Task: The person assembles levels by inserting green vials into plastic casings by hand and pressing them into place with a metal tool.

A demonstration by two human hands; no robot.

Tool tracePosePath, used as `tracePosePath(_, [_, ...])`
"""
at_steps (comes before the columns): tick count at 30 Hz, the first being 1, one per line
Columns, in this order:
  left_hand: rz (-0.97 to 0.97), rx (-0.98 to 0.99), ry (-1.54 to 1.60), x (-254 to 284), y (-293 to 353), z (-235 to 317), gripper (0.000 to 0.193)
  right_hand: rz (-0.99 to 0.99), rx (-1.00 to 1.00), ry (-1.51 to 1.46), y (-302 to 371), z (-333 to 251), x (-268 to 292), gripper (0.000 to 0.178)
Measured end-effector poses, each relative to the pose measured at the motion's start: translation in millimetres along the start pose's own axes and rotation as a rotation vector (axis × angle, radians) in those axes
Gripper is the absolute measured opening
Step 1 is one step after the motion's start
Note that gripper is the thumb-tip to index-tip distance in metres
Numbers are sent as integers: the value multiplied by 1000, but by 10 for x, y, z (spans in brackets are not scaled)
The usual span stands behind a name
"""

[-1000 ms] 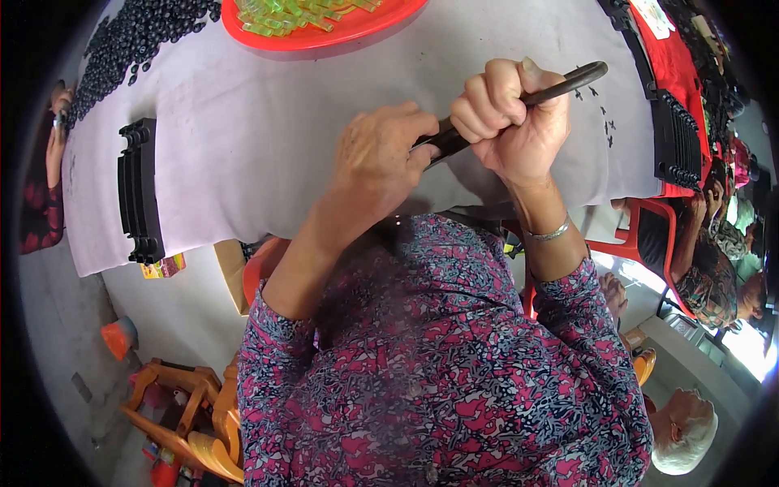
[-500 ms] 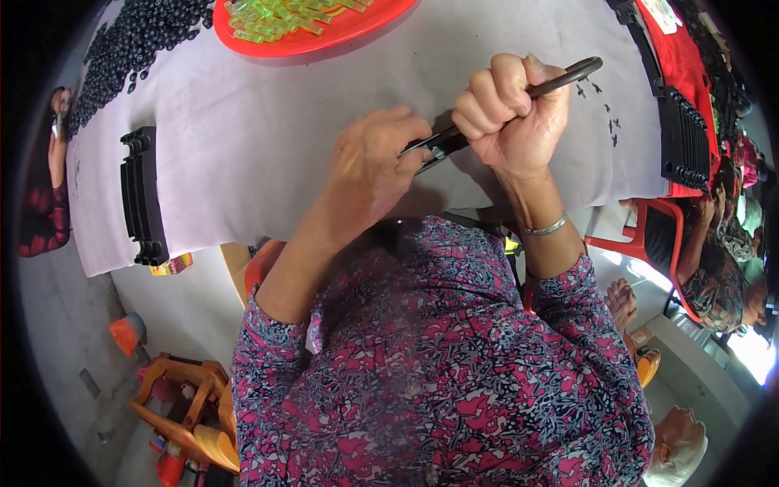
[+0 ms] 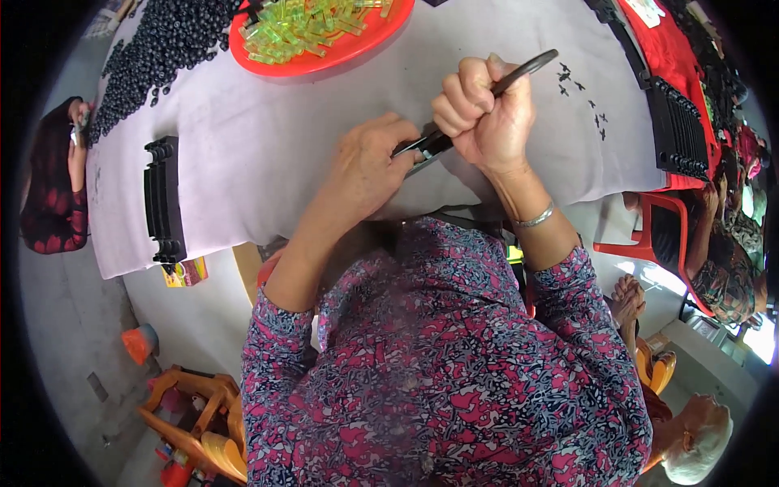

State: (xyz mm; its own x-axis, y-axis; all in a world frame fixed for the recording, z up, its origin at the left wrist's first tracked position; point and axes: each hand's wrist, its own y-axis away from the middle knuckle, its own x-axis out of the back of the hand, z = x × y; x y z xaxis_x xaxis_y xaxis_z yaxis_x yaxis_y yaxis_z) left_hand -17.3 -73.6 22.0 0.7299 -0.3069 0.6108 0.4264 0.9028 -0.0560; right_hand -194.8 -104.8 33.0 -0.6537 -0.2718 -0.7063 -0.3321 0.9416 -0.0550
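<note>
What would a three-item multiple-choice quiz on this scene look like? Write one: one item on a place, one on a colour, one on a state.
1. Where does the red tray of green pieces sit?
A. at the table's far edge, beyond the hands
B. on the floor
C. on the person's lap

2. What colour is the cloth on the table?
A. yellow
B. pale grey-white
C. dark blue

3. What is the right hand doing?
A. lying flat and empty
B. pointing at the tray
C. closed in a fist round a dark tool

Answers: 1 A, the tray lies at the top of the view, past both hands. 2 B, the cloth looks pale under the tray. 3 C, the fingers wrap the tool's handles, while the left hand is at its tip.
</note>
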Motion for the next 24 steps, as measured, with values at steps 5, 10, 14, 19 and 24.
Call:
tracePosePath(5, [-40,-4,35,207,42,56,19,10,86,-156,106,-136,60,50])
tracePosePath(10, [56,-54,-89,71,100,275,35,-62,151,-239,259,-374,122,48])
tracePosePath(14, [9,-118,-270,25,80,219,37,-37,175,-218,280,-429,186,48])
tracePosePath(19, [-74,-235,-380,242,152,368,37,-18,197,-174,326,-582,193,47])
tracePosePath(24, [-27,-433,-401,353,285,115,42,7,150,-135,335,-529,198,47])
